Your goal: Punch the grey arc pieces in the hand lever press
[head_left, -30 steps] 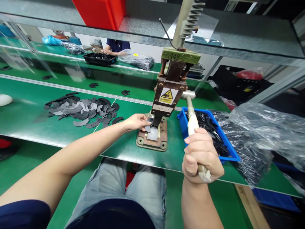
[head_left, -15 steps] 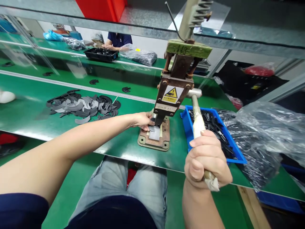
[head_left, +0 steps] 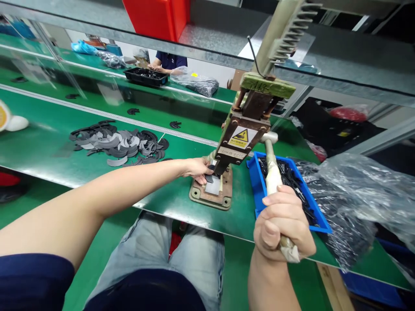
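My right hand (head_left: 285,223) is wrapped round the taped lever (head_left: 273,170) of a hand press (head_left: 243,129) that carries a yellow warning label. Just under the press ram, at the metal base (head_left: 210,199), my left hand (head_left: 199,169) pinches a small dark curved piece (head_left: 209,177). That piece lies over the left part of a light plate on the base. On the green table, left of the press, is a heap of grey and black curved pieces (head_left: 119,144).
Right of the press stands a blue tray (head_left: 258,190) of black parts, beside clear plastic bags (head_left: 372,190). Overhead runs a metal shelf with a red bin (head_left: 155,17). A person (head_left: 168,62) sits across the bench by a black tray (head_left: 145,77).
The view has shifted, so most things appear slightly lower and farther right. Both hands keep their grips, and the lever stays at about the same angle.
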The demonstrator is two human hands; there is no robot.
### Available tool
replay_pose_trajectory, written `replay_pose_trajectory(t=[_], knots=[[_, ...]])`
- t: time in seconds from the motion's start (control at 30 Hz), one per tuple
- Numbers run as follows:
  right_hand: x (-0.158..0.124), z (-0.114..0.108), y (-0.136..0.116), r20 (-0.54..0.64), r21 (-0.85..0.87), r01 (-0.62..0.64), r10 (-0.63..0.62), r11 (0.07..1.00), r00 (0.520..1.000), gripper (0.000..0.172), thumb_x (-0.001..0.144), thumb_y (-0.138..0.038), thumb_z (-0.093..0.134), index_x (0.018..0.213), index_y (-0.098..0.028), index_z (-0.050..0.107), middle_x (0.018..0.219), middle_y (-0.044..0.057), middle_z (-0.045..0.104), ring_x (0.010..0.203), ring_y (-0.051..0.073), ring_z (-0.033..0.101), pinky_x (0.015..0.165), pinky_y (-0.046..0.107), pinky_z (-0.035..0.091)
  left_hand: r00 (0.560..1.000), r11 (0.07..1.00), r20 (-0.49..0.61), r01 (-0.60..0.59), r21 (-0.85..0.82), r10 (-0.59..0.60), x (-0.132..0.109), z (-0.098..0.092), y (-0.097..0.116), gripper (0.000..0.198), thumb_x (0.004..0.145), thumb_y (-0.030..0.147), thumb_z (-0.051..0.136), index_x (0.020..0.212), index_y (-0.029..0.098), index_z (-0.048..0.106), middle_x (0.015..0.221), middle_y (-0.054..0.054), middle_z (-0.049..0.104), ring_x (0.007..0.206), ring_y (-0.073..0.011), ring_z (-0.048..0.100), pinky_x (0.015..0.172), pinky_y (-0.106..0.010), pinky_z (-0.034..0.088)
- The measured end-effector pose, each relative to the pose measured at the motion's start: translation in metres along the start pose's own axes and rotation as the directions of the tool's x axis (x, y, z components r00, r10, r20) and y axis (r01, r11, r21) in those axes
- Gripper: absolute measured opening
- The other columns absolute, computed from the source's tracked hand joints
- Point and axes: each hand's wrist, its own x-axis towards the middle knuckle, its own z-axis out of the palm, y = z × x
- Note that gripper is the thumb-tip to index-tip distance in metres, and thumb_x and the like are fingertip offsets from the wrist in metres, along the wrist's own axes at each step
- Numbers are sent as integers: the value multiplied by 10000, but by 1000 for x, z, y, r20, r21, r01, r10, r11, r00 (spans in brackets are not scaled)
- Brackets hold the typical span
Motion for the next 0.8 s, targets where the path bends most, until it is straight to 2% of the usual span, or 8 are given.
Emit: replay_pose_trajectory(t=[0.17,0.3,0.47,0.57,0.67,0.73,0.77,0.8], knots=[[-1,3,0,-26,5,1,-1,1000,1000,332,906,-297,660,630,-211,497,635,-45,591,699,166,658,909,551,580,998,994,17,61,87,-62,9,-5,12,289,830,174,799,1045,180,607,606,-11,668,463,-176,671,501,-244,582],[-3,4,2,-49,14,11,-10,1000,999,350,918,-289,653,621,-206,488,624,-43,577,693,162,652,895,536,577,996,997,66,63,49,-66,10,-8,7,270,847,219,798,1028,185,601,589,5,650,473,-158,672,521,-224,580],[-2,3,3,-33,1,25,-25,1000,999,362,918,-309,650,614,-206,483,624,-48,581,702,156,660,906,529,577,999,998,-5,-40,54,41,-2,2,0,180,900,260,746,986,203,599,553,23,618,454,-147,630,472,-218,534],[-1,1,3,-23,1,24,-24,1000,999,356,896,-316,667,605,-210,491,618,-45,591,698,162,668,901,531,577,983,983,44,-179,38,177,-18,0,5,143,892,252,733,865,179,614,760,-56,733,588,-168,699,497,-223,539],[-1,1,8,-37,4,32,-32,999,999,353,861,-301,697,585,-212,496,598,-39,600,671,173,672,880,538,578,963,961,65,-265,79,261,-35,-30,11,71,912,196,650,933,137,682,1046,-121,776,755,-184,745,548,-216,536],[-1,2,14,-67,18,78,-76,997,995,368,834,-298,713,551,-215,492,579,-27,608,635,184,668,839,539,580,949,943,-69,-293,156,307,-47,-67,9,190,912,177,627,1080,136,707,1127,-113,770,777,-163,725,557,-199,504],[-1,3,18,-96,31,113,-109,993,989,385,819,-302,720,529,-218,482,565,-22,606,611,189,663,809,537,580,928,930,-164,-296,219,334,-53,-89,4,238,909,185,635,1132,146,708,1132,-101,771,779,-154,710,568,-194,491],[-1,5,22,-130,45,150,-143,988,981,407,802,-308,730,507,-220,464,547,-19,600,582,191,655,775,533,579,887,904,-265,-291,315,378,-61,-112,-3,259,909,211,646,1154,159,713,1127,-86,773,788,-150,699,590,-194,487]])
